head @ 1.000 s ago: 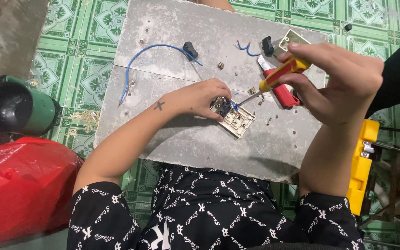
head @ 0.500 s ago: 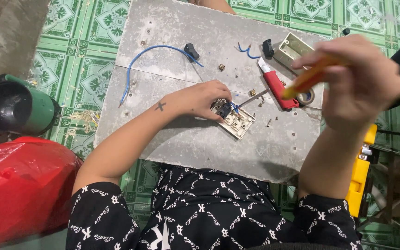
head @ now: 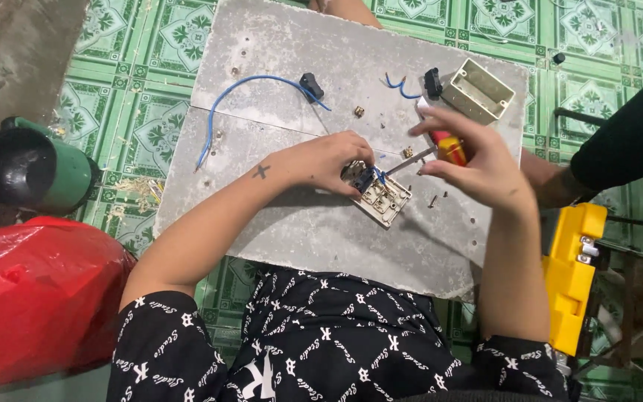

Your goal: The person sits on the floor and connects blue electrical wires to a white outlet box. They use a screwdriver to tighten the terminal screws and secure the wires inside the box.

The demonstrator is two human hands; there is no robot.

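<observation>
My left hand (head: 333, 158) presses down on a cream switch plate (head: 383, 199) that lies back-up on a grey board (head: 299, 223). A short blue wire (head: 379, 176) sticks out of the plate by my fingers. My right hand (head: 478, 160) grips a red and yellow screwdriver (head: 448, 149), whose metal tip points at the plate's terminals. A small brass part (head: 408, 152) lies just beside the shaft.
On the board lie a long blue wire (head: 240, 93) with a black piece (head: 311, 85), a cream wall box (head: 478, 91), a second black piece (head: 432, 82) and loose screws. A green pot (head: 27, 171) and red bag (head: 35, 294) sit left. Another person's dark sleeve (head: 626, 141) and a yellow tool (head: 571, 275) are right.
My right hand has come down from above the board and brought the screwdriver tip to the switch plate. My left hand has stayed on the plate.
</observation>
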